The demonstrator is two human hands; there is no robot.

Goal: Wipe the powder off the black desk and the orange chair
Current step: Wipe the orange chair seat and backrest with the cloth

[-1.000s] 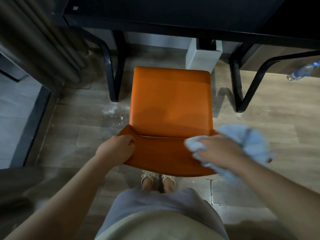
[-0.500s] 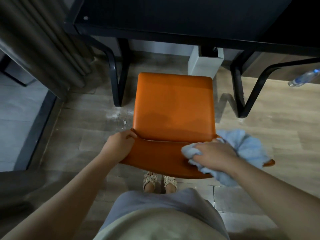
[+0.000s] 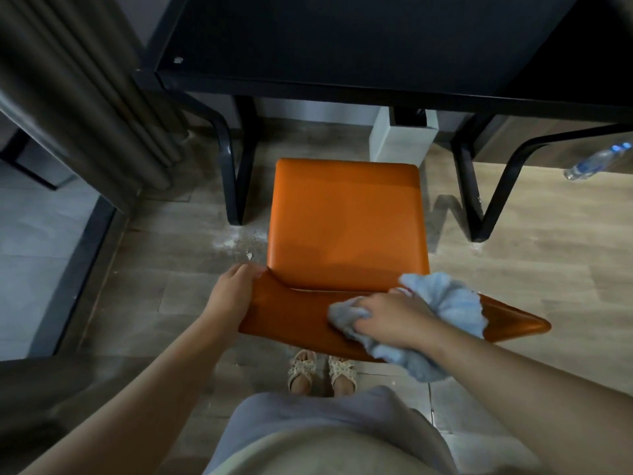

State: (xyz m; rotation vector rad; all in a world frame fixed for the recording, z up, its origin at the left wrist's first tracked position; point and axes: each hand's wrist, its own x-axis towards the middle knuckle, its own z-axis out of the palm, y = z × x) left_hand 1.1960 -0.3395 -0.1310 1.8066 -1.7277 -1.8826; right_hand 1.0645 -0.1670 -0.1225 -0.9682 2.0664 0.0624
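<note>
The orange chair stands on the floor, its seat facing the near edge of the black desk. The left hand curls round the left end of the chair's back. The right hand clutches a bunched blue cloth, pressing it on the back's top edge. White powder lies on the floor by the seat's left edge; in the dim light the seat itself seems clean.

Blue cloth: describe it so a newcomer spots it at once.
Find the orange chair standing in front of the black desk. On its curved back, nearest the camera, the right hand grips a bunched pale blue cloth. It is the only soft, fluffy thing there; the left hand holds the bare orange corner opposite.
</note>
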